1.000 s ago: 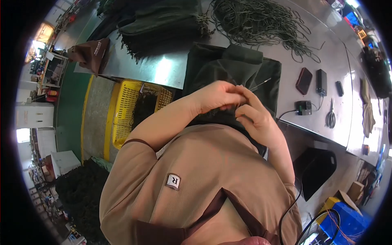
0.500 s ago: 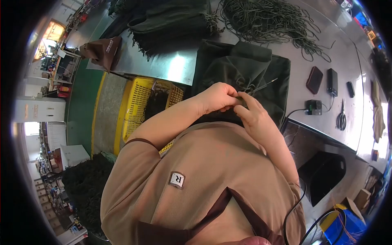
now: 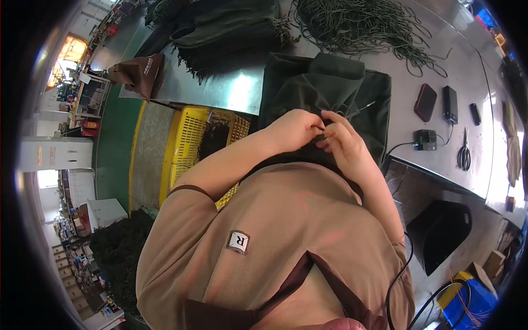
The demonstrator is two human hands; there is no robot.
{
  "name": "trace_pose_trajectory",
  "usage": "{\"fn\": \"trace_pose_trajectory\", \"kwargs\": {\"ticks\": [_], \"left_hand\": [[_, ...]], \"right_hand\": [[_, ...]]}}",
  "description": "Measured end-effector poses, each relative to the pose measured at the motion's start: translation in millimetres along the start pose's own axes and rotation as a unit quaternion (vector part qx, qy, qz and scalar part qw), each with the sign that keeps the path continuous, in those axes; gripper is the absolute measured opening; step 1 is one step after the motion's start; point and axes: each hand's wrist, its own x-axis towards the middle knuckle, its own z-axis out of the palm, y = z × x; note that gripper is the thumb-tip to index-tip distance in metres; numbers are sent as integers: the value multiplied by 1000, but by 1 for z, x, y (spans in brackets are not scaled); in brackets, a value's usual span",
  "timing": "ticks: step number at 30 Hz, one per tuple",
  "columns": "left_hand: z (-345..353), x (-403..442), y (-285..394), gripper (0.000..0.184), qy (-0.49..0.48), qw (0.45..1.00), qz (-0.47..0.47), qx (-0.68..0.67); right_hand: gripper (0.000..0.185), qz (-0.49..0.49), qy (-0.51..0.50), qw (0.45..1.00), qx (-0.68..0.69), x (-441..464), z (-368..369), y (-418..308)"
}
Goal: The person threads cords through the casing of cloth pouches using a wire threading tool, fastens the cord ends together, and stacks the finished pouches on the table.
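Observation:
My left hand (image 3: 300,131) is closed, thumb and fingers pinched around a small dark bit too little to name. Touching or nearly touching it, my right hand (image 3: 345,141) has its fingers curled together, and what they hold is hidden. Both hands are over the near part of a dark green folded cloth (image 3: 291,82) on the metal table (image 3: 459,66). Just beyond my right hand, a thin rod with a pale tip (image 3: 367,105) lies across the cloth, with thin cord close to it.
Dark fringed fabric (image 3: 231,33) and a tangled heap of green cords (image 3: 363,27) lie farther back. At right are a phone (image 3: 425,102), a black power bank (image 3: 450,104), a black box (image 3: 425,139) and scissors (image 3: 464,155). A yellow basket (image 3: 185,137) and brown bag (image 3: 137,74) are at left.
The view has shifted, moving the table objects rightward. My hands stay together above the cloth, and the fingers of my right hand have curled in closer to my left hand.

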Motion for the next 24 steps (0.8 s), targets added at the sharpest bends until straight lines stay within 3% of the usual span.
{"fn": "trace_pose_trajectory", "kwargs": {"ticks": [2,4,5,7,8,10,12,13,14,15,16,17,18,19,20,22,23,24], "left_hand": [[3,-1,1,13,6,999,32,23],[2,-4,4,13,44,996,65,48],[4,-6,5,13,46,996,62,47],[11,-9,6,12,94,989,115,25],[12,-9,3,12,93,989,114,23],[12,-5,-7,11,148,985,-49,-73],[9,-1,-12,12,119,986,-67,-91],[10,0,-12,11,67,955,-150,-248],[12,1,-12,11,14,890,-226,-396],[18,0,-11,11,15,889,-228,-397],[28,-2,-9,10,105,937,-122,-310],[32,-3,-6,10,193,957,-11,-215],[30,-4,-4,10,192,957,-11,-216],[26,-6,-1,13,261,951,148,-74],[20,-8,4,16,316,898,299,72],[16,-10,8,11,285,919,270,41],[15,-9,9,10,186,948,138,-218],[15,-6,8,9,70,888,-10,-455]], "right_hand": [[11,-27,18,999,28,5,2,16],[13,-7,-22,995,-100,5,-3,20],[13,-7,-25,995,-99,6,-1,22],[14,-119,52,977,-171,5,2,24],[14,-117,51,977,-171,4,2,23],[15,-190,89,936,-282,4,0,22],[14,-198,91,934,-282,2,3,29],[12,-205,93,933,-281,0,4,32],[12,-204,90,934,-280,-2,6,31],[10,-95,115,972,-179,-4,8,30],[8,17,139,987,-74,-5,10,29],[5,40,136,988,59,1,13,38],[5,41,136,988,57,0,10,42],[5,80,110,973,189,-2,6,42],[6,116,83,937,318,0,4,38],[6,101,75,925,359,2,2,34],[6,97,81,940,318,4,-1,26],[6,92,86,953,276,6,-3,22]]}}
